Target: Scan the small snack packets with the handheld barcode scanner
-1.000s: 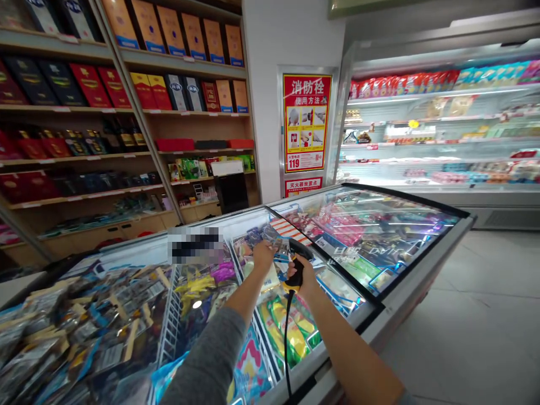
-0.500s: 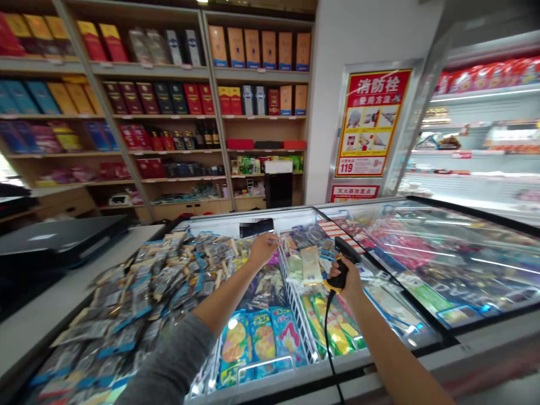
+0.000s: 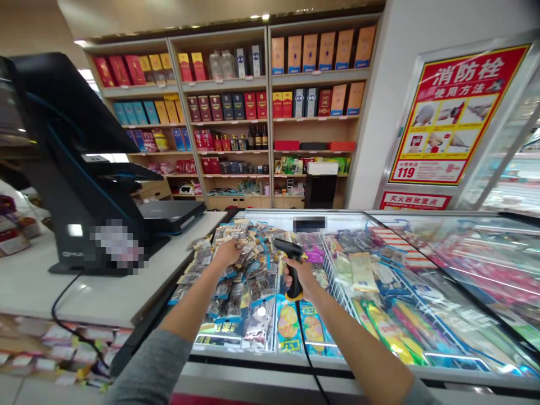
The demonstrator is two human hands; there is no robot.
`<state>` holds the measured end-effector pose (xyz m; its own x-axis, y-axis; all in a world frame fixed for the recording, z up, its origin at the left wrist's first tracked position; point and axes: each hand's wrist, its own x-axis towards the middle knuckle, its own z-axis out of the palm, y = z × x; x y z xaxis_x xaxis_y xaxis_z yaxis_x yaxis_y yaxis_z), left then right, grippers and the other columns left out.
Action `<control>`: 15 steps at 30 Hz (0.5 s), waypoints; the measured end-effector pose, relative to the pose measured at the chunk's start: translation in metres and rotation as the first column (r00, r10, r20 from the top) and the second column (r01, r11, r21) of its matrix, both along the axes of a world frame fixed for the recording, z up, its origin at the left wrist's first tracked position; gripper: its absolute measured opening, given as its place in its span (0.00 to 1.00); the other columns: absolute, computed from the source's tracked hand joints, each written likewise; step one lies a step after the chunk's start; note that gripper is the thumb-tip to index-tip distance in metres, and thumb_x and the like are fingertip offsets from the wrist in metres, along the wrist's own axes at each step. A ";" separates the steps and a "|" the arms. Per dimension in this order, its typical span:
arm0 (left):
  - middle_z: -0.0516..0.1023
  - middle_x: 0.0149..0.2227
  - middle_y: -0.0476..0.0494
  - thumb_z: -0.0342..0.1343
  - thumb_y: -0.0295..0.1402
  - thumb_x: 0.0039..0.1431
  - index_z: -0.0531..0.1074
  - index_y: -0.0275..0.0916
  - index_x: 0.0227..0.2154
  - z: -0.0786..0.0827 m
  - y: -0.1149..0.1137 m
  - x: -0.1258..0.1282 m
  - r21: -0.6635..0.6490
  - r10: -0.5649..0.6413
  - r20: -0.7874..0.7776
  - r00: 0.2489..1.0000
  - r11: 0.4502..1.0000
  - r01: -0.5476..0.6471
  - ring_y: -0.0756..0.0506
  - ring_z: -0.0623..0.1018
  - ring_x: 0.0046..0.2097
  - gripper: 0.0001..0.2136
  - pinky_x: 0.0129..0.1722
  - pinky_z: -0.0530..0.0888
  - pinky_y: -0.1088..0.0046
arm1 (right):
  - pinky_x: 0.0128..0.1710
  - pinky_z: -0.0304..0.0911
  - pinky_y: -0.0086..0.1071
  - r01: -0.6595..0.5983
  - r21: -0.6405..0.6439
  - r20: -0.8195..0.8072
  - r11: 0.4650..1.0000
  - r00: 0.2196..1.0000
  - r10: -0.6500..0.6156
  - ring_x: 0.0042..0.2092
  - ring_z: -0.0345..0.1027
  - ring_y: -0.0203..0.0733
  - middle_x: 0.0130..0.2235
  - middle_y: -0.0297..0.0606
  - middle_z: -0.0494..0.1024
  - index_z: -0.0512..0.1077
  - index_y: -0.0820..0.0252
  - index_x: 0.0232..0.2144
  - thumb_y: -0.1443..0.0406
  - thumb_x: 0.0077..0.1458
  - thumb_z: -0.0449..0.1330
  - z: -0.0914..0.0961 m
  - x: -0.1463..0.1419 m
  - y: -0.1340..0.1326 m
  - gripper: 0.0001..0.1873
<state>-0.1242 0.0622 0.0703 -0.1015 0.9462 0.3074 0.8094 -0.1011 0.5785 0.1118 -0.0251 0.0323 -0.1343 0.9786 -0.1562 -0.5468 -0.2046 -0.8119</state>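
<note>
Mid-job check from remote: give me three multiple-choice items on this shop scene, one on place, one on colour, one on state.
1. Where is the black corded barcode scanner? A on the white counter; B in the right hand; C in the left hand.
2. What colours is the rectangular fire-hydrant poster? A red and yellow; B blue and white; C green and black.
3. The freezer's sliding glass lid by the packets is: A shut over them; B cracked; C slid aside.
Answers: 1 B, fingers wrap its handle. 2 A, red header, yellow panel. 3 C, the left hand reaches them.

Chest freezer (image 3: 253, 361) with small packets (image 3: 231, 295) heaped on its glass lid
</note>
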 end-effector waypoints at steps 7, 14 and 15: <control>0.78 0.36 0.38 0.63 0.36 0.48 0.72 0.39 0.31 -0.020 -0.007 -0.018 -0.125 -0.078 -0.189 0.979 0.991 0.055 0.40 0.77 0.43 0.09 0.42 0.69 0.71 | 0.13 0.52 0.25 -0.065 -0.051 0.040 0.997 0.997 0.067 0.15 0.55 0.29 0.16 0.26 0.67 0.65 0.59 0.24 0.59 0.37 0.69 -0.016 -0.040 -0.003 0.17; 0.73 0.28 0.47 0.64 0.36 0.47 0.64 0.41 0.25 -0.030 -0.005 -0.025 -0.096 -0.054 -0.108 0.993 0.994 0.044 0.44 0.74 0.35 0.12 0.35 0.67 0.72 | 0.13 0.52 0.24 -0.005 -0.106 0.027 0.994 1.000 0.008 0.14 0.54 0.29 0.15 0.27 0.66 0.65 0.59 0.24 0.60 0.39 0.68 -0.020 -0.045 0.000 0.15; 0.72 0.27 0.49 0.64 0.36 0.47 0.63 0.42 0.25 -0.031 -0.006 -0.025 -0.077 -0.050 -0.072 0.996 0.996 0.045 0.44 0.74 0.34 0.12 0.34 0.66 0.72 | 0.13 0.52 0.24 0.000 -0.107 0.022 0.994 1.000 0.002 0.14 0.54 0.30 0.15 0.27 0.67 0.65 0.59 0.25 0.61 0.39 0.68 -0.020 -0.045 0.001 0.16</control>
<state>-0.1491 0.0566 0.0397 -0.0357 0.9700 0.2406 0.8452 -0.0992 0.5251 0.0669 -0.0244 0.0119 -0.1305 0.9558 -0.2633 -0.5285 -0.2918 -0.7972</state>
